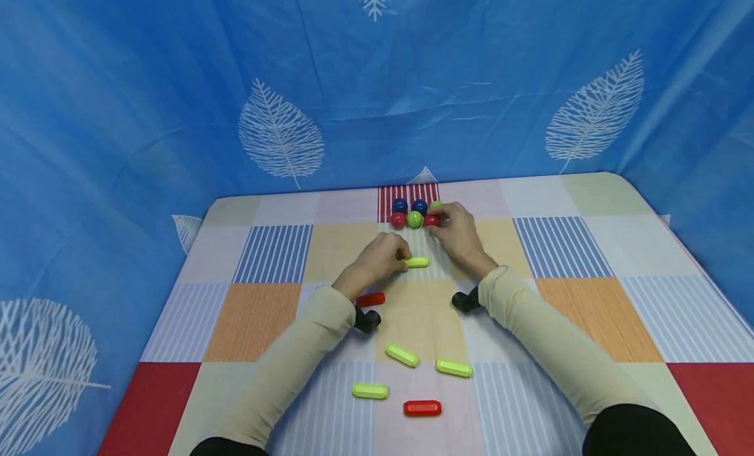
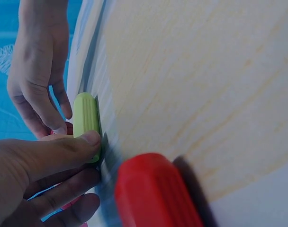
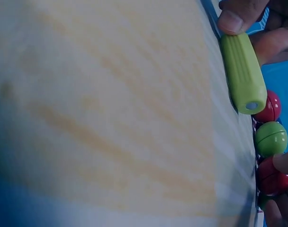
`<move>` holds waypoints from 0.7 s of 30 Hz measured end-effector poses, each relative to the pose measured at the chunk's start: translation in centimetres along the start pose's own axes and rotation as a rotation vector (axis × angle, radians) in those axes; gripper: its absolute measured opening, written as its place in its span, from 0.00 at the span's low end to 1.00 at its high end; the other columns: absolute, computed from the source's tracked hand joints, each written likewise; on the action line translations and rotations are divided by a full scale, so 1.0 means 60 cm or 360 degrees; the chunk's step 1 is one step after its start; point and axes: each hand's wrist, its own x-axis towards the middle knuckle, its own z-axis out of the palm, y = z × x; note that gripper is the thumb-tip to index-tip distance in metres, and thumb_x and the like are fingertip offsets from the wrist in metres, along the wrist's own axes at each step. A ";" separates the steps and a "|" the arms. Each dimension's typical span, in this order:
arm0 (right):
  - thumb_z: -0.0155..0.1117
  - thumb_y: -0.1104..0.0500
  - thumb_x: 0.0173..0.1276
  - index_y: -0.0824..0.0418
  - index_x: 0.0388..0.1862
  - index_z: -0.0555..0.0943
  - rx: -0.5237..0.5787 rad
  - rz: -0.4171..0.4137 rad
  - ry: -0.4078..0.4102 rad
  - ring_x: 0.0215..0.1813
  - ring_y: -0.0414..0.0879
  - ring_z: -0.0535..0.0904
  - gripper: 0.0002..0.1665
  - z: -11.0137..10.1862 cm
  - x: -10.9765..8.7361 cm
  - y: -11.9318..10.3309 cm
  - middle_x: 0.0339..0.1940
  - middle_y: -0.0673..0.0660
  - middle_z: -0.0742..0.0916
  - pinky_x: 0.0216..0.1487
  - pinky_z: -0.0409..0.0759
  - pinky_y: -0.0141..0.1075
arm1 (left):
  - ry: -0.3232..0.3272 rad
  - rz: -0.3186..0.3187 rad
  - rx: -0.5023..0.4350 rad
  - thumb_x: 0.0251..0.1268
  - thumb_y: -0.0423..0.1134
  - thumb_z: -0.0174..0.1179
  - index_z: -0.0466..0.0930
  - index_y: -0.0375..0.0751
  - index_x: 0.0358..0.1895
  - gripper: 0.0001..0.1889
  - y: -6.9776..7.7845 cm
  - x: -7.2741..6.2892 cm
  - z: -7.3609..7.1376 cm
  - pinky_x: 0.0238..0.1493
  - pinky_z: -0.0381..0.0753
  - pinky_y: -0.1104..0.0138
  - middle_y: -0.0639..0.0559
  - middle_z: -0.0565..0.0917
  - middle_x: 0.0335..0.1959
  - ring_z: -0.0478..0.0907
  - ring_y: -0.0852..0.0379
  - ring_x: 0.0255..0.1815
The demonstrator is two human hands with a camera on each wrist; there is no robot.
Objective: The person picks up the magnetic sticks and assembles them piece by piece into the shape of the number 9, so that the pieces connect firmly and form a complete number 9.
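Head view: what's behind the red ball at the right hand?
A green ball, top showing. The right hand, pinching the red ball, hides the green one's lower part; anything else covered there can't be seen.

On the tablecloth (image 1: 577,318), at its far end before the curtain (image 1: 412,103), 6 balls (image 1: 415,219) sit in 2 rows of 3 — the right hand (image 1: 456,228) at the front row's right end. Before them lies 1 stick (image 1: 417,262), the left hand (image 1: 379,256) at its left end. A 2nd stick (image 1: 372,299) lies nearer, farther left — and nearest, between the sleeves (image 1: 530,341), 4 more sticks (image 1: 422,408).
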 end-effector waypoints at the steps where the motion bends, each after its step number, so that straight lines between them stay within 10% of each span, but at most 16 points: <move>1: 0.70 0.68 0.60 0.68 0.51 0.82 0.0006 0.0000 0.0006 0.50 0.56 0.78 0.19 0.001 0.000 0.000 0.48 0.63 0.80 0.47 0.79 0.45 | 0.0005 -0.0002 0.0002 0.57 0.29 0.70 0.88 0.37 0.41 0.08 0.000 -0.001 -0.001 0.44 0.79 0.67 0.49 0.87 0.36 0.79 0.58 0.38; 21: 0.70 0.70 0.59 0.68 0.48 0.83 0.0025 0.0031 0.0048 0.50 0.56 0.80 0.17 -0.001 -0.010 0.001 0.46 0.64 0.81 0.49 0.79 0.45 | 0.0026 -0.0010 -0.0002 0.57 0.29 0.70 0.88 0.36 0.42 0.09 0.001 -0.001 0.003 0.46 0.79 0.66 0.48 0.87 0.38 0.79 0.57 0.38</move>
